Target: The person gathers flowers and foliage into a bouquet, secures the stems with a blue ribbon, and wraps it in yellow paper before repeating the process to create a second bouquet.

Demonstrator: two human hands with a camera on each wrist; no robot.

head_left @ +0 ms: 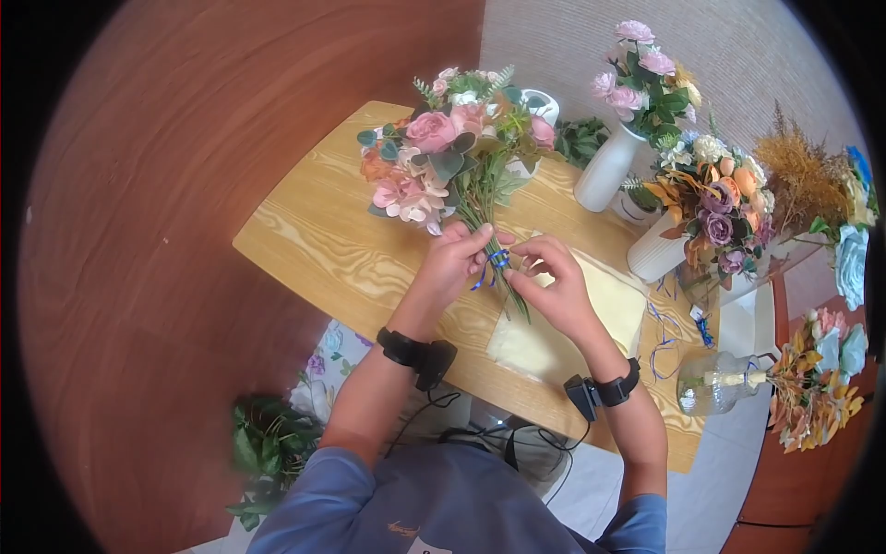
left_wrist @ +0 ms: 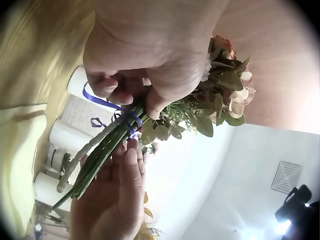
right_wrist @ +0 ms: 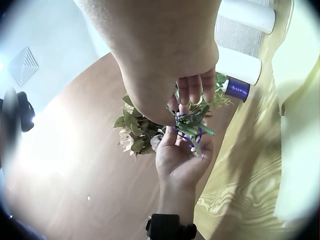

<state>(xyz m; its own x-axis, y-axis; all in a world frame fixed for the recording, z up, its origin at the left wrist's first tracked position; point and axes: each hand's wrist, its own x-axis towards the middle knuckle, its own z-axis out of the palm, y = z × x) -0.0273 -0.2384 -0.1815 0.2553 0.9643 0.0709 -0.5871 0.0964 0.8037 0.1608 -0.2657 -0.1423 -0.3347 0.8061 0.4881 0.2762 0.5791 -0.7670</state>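
Note:
A bouquet of artificial flowers point(head_left: 432, 138) in pink, peach and white is held over the table, with its green stems point(left_wrist: 102, 155) bundled together. My left hand point(head_left: 449, 258) grips the stems just below the blooms, thumb across them. A blue ribbon point(head_left: 498, 258) is wound around the stems below that thumb, with loose loops and tails. My right hand point(head_left: 559, 288) is at the ribbon from the other side, its thumb and fingertips pinching at the wrap. In the right wrist view, the heel of that hand hides part of the ribbon point(right_wrist: 201, 134).
Pale yellow wrapping sheets point(head_left: 604, 300) lie on the wooden table point(head_left: 305, 231). White vases point(head_left: 609, 166) with flowers stand at the back right. A glass vase point(head_left: 715, 383) lies at the right edge, near loose blue ribbon point(head_left: 663, 346). A purple-blue ribbon spool point(right_wrist: 237, 89) stands behind the bouquet.

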